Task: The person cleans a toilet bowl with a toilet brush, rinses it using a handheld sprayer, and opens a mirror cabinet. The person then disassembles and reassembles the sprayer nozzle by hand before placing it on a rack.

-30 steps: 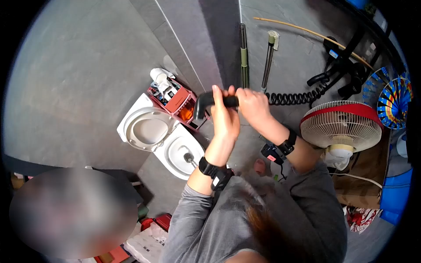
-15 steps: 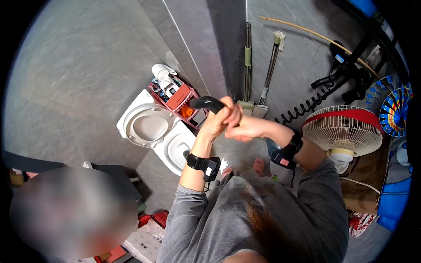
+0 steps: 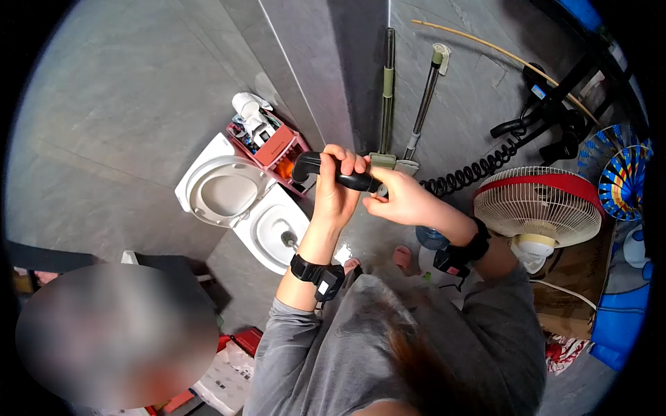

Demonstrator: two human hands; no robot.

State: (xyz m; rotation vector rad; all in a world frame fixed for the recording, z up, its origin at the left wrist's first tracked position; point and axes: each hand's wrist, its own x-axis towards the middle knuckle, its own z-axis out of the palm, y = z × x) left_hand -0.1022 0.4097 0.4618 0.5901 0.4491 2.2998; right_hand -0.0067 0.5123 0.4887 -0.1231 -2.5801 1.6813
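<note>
A black curved handle (image 3: 350, 179), hooked at its left end, is held up in front of my body. My left hand (image 3: 338, 187) wraps round its middle, thumb on the near side and fingers over the top. At its right end my right hand (image 3: 406, 197) pinches the narrow tip, where a small metallic part shows between thumb and fingers. A black coiled cord (image 3: 472, 173) runs off to the right behind my right hand; I cannot tell whether it joins the handle. Both wrists wear black straps with small boxes.
Below left are an open toilet (image 3: 267, 229) and a pink basket (image 3: 291, 154) of items. Two green-and-steel poles (image 3: 386, 104) lean by the wall corner. To the right stand a red-rimmed fan (image 3: 541, 208), a cardboard box (image 3: 565, 298) and black handlebars (image 3: 548, 125). A blurred patch covers the lower left.
My hands have moved apart along the handle, which now shows more of its length. The right hand has shifted from over the left hand to the right end. The view has tilted slightly.
</note>
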